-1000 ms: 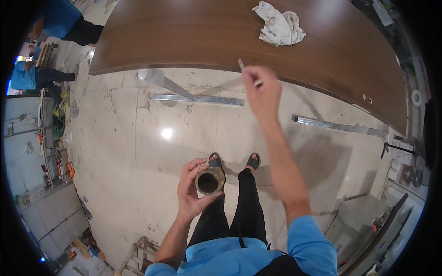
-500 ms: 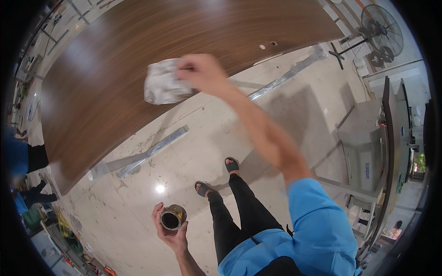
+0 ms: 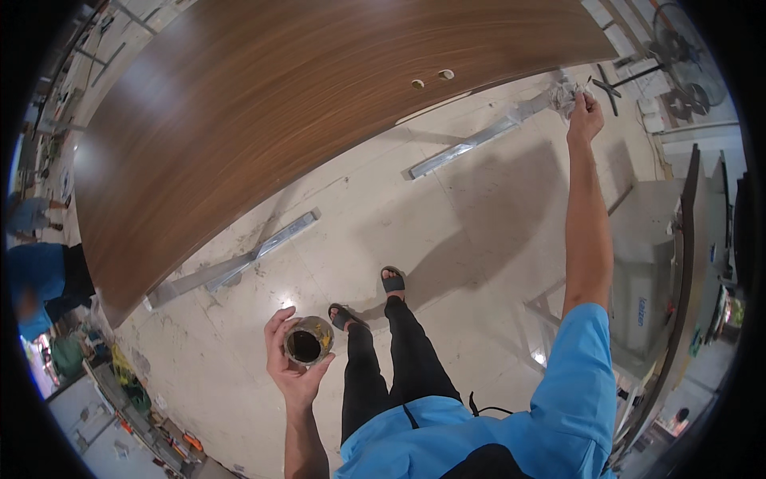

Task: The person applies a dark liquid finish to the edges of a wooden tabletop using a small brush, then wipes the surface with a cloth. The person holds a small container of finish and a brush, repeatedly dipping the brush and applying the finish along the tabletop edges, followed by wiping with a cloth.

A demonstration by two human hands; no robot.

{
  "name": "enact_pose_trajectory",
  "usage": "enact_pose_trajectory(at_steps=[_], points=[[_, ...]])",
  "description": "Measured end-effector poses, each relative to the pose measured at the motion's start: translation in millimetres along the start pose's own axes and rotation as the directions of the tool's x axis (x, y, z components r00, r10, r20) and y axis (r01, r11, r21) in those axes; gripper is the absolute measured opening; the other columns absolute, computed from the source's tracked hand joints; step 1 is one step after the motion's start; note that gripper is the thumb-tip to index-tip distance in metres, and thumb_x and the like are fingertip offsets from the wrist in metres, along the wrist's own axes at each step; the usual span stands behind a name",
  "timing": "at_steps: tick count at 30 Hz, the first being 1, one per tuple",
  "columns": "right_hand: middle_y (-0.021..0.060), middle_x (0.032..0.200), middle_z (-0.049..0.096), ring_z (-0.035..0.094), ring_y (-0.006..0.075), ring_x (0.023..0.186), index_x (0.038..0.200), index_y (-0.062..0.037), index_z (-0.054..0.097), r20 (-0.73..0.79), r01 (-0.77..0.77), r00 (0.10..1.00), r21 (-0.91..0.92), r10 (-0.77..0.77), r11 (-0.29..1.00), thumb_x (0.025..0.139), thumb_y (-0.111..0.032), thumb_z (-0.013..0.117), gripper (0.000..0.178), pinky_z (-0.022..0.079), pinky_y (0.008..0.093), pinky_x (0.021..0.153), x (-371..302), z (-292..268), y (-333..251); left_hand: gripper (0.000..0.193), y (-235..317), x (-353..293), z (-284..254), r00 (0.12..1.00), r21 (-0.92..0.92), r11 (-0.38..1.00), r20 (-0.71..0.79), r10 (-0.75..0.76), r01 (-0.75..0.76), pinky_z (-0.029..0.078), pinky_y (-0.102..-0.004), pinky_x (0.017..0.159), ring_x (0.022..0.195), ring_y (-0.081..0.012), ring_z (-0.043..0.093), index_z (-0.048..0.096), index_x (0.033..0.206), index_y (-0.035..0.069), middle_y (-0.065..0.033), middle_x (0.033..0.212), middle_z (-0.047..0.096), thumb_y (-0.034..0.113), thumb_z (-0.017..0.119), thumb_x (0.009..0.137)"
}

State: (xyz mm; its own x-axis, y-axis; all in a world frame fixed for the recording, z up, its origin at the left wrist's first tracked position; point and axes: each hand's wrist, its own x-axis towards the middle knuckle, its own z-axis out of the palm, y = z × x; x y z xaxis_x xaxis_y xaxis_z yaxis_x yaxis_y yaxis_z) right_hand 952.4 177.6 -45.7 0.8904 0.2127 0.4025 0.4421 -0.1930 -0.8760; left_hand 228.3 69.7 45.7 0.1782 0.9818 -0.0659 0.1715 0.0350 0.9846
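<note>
Over the pale tiled floor (image 3: 359, 227), to the left of the person's dark-trousered legs, the left hand (image 3: 294, 374) grasps a round, stained cup (image 3: 321, 328), its thumb on one side and fingers curled about the other, with the dark interior facing up toward the camera. Whether that darkness is liquid or just shadow cannot be told. The cup looks rigid and probably light enough for one hand; it is best held around its outer wall, below the rim and kept level in case it is filled. Far out to the right, just past the corner of the brown wood-grain panel (image 3: 319, 88), the right hand (image 3: 586, 120) has its fingers pinched on a crumpled whitish rag (image 3: 563, 100), which hangs apart from the panel, near the base of the pedestal fan (image 3: 678, 80). The rag should be light, limp and hard to damage, so any bunched fold would serve as a hold, though a fuller handful would control its loose edges better than a fingertip pinch.
</note>
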Motion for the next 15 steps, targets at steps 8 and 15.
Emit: enact_pose_trajectory(at_steps=[8,15], points=[[0.0073,0.087,0.075,0.066,0.0116,0.073,0.115,-0.0072,0.079,0.282,0.239,0.948,-0.337,-0.145,0.911,0.095,-0.023,0.075,0.025,0.053,0.0302,0.067,22,76,34,0.071,1,0,16,0.999,0.024,0.999,0.021,-0.031,0.030,0.051,-0.0368,0.105,0.128,-0.0252,0.056,0.062,0.130,0.000,-0.0162,0.143,0.049,0.017,0.095,0.069],[0.0028,0.089,0.074,0.060,0.0074,0.064,0.125,-0.0052,0.076,0.496,0.222,0.866,-0.271,-0.062,0.936,0.099,-0.021,0.072,0.031,0.050,0.0265,0.057,-40,81,-22,0.074,-9,-21,-14,0.999,-0.033,0.999,-0.045,-0.015,0.014,0.051,-0.0389,0.106,0.130,-0.0282,0.055,0.062,0.134,0.001,-0.0163,0.142,0.050,0.009,0.094,0.069]])
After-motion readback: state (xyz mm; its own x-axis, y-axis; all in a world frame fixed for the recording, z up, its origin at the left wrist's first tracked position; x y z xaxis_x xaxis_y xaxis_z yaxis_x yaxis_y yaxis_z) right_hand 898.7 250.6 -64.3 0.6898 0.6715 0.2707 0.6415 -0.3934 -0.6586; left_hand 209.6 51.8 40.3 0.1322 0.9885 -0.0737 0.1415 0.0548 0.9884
